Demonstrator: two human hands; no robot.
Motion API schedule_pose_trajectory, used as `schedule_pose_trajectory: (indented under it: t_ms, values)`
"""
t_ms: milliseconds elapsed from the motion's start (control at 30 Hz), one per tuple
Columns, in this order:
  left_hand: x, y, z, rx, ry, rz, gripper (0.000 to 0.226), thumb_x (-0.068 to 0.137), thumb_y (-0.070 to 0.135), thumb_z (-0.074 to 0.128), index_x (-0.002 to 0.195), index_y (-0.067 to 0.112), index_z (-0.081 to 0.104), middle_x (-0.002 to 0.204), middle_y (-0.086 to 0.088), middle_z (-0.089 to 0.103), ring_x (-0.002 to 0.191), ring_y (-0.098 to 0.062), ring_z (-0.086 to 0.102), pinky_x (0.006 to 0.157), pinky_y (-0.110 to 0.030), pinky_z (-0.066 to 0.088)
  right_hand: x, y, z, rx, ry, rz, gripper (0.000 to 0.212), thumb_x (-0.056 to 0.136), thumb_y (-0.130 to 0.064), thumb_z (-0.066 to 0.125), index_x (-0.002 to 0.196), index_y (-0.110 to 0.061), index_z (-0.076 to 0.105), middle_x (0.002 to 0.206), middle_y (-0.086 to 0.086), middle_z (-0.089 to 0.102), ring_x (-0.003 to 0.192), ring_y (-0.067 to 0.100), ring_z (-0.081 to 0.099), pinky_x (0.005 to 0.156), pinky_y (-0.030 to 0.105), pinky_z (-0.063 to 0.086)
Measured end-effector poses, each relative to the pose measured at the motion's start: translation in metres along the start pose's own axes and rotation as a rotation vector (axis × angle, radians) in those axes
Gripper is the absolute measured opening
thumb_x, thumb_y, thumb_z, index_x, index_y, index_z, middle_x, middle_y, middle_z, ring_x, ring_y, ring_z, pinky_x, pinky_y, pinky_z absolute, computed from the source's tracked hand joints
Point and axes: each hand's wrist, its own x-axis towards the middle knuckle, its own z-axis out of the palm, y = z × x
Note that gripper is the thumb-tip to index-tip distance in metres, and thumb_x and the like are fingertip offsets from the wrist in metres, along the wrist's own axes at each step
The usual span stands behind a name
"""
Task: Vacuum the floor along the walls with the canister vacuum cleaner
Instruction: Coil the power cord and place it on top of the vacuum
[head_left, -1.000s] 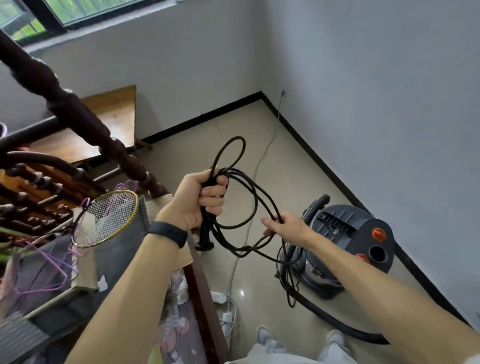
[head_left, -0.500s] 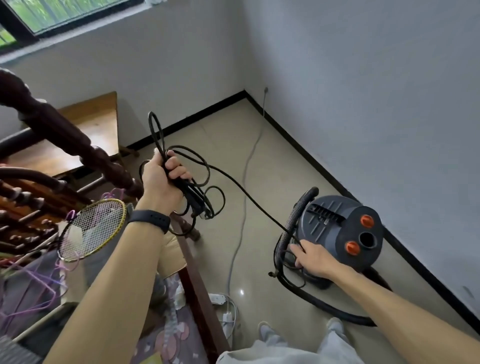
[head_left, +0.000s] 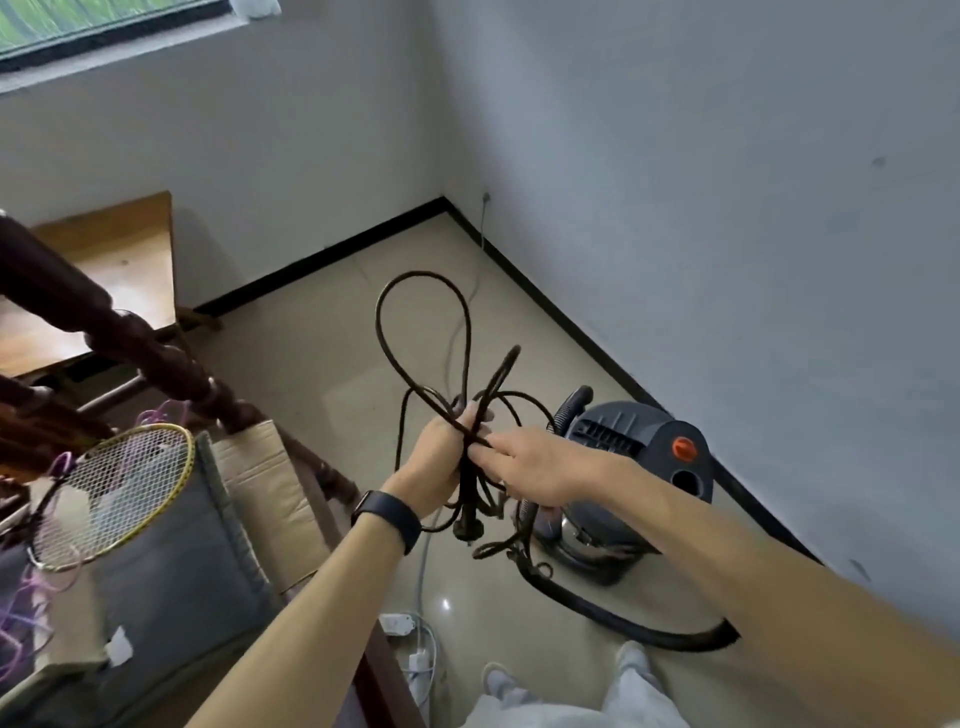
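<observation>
1. A person's left hand curls its fingers round a loose bundle of smooth black power cord, held up just left of the canister vacuum cleaner. The right hand pinches strands of the same bundle, close against the left.
2. The vacuum is a round drum with a ribbed grey plastic lid, an orange knob and a shiny metal body. It stands on glossy beige tile against the white wall's black skirting.
3. A corrugated black hose sweeps round the vacuum's near side.
4. Left of the vacuum are a dark turned-wood banister, a yellow-rimmed badminton racket and flat cardboard. A white power strip lies on the floor.
5. The right forearm covers part of the drum and cuts off the hose's end. The cord's plug — below the hands — is hard to make out.
</observation>
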Motion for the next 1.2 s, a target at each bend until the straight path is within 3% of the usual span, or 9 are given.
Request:
schedule_pose_trajectory:
  t_ms: [167,300,400,533,667,733,867,1000,1200]
  values:
    - [0.014,0.007,-0.004,-0.551,0.196,-0.181,0.032,0.103,0.013,0.026,0.08,0.01,0.047,0.057,0.002,0.041,0.045,-0.013,0.038,0.054,-0.025,0.041,0.002,0.028,-0.002,0.12,-0.081,0.153,0.044,0.109,-0.045,0.038,0.076,-0.019,0.045,0.059,-0.002,0.042,0.054,0.015,0.044,0.052,0.028,0.047]
    - [0.025,0.013,-0.006,-0.551,0.315,-0.119,0.035,0.106,0.023,0.028,0.077,0.015,0.044,0.052,0.004,0.042,0.042,-0.013,0.039,0.052,-0.027,0.039,-0.004,0.032,0.006,0.113,-0.202,0.189,0.043,0.109,-0.043,0.04,0.075,-0.018,0.047,0.059,-0.003,0.042,0.046,0.009,0.043,0.051,0.026,0.049]
    - [0.026,0.024,-0.012,-0.374,0.404,-0.033,0.032,0.103,0.011,0.03,0.076,0.013,0.045,0.056,0.0,0.042,0.041,-0.013,0.038,0.051,-0.028,0.038,-0.006,0.037,0.008,0.458,-0.162,0.122,0.042,0.111,-0.039,0.041,0.075,-0.018,0.045,0.051,-0.009,0.035,0.05,0.013,0.052,0.058,0.028,0.05]
    - [0.035,0.01,-0.043,0.224,0.448,-0.128,0.029,0.104,0.026,0.033,0.086,0.008,0.048,0.065,-0.005,0.044,0.044,-0.018,0.039,0.047,-0.026,0.036,0.007,0.057,-0.015,1.315,0.407,0.108,0.044,0.105,-0.042,0.054,0.069,-0.022,0.039,0.054,-0.007,0.028,0.042,0.01,0.03,0.039,0.022,0.033]
    - [0.035,-0.009,-0.069,-0.038,0.397,-0.272,0.04,0.106,0.039,0.033,0.083,0.009,0.046,0.058,-0.001,0.038,0.037,-0.014,0.035,0.048,-0.026,0.034,0.019,0.09,-0.029,0.597,0.985,0.359,0.046,0.109,-0.042,0.038,0.075,-0.013,0.048,0.065,0.001,0.049,0.056,0.018,0.047,0.054,0.033,0.038]
    - [0.028,-0.011,-0.071,-0.208,0.304,-0.289,0.034,0.106,0.041,0.039,0.084,0.016,0.04,0.061,0.002,0.037,0.038,-0.009,0.033,0.049,-0.027,0.032,0.02,0.106,-0.02,0.187,0.905,0.409,0.048,0.111,-0.04,0.031,0.087,-0.008,0.057,0.079,0.007,0.058,0.079,0.028,0.059,0.068,0.036,0.039]
    - [0.024,0.0,-0.06,-0.366,0.163,-0.183,0.032,0.103,0.039,0.049,0.079,0.018,0.042,0.06,0.006,0.035,0.041,-0.006,0.033,0.047,-0.022,0.035,0.024,0.099,0.021,-0.525,0.194,0.317,0.041,0.11,-0.034,0.03,0.106,-0.01,0.063,0.108,0.017,0.066,0.105,0.038,0.063,0.085,0.043,0.051]
    - [0.023,0.012,-0.029,-0.333,0.224,0.033,0.034,0.103,0.027,0.052,0.072,0.015,0.047,0.051,0.005,0.047,0.046,-0.012,0.055,0.051,-0.024,0.046,0.02,0.054,0.053,-0.545,-0.213,0.181,0.045,0.109,-0.044,0.035,0.104,-0.011,0.065,0.109,0.016,0.068,0.099,0.034,0.061,0.082,0.037,0.048]
    - [0.008,-0.019,-0.012,0.505,-0.102,0.13,0.029,0.101,0.026,0.054,0.083,0.004,0.06,0.067,-0.008,0.059,0.058,-0.022,0.058,0.054,-0.031,0.047,0.012,0.023,-0.005,0.035,0.097,-0.061,0.02,0.088,-0.036,0.079,0.087,-0.017,0.073,0.074,-0.009,0.068,0.067,0.001,0.061,0.064,0.017,0.046]
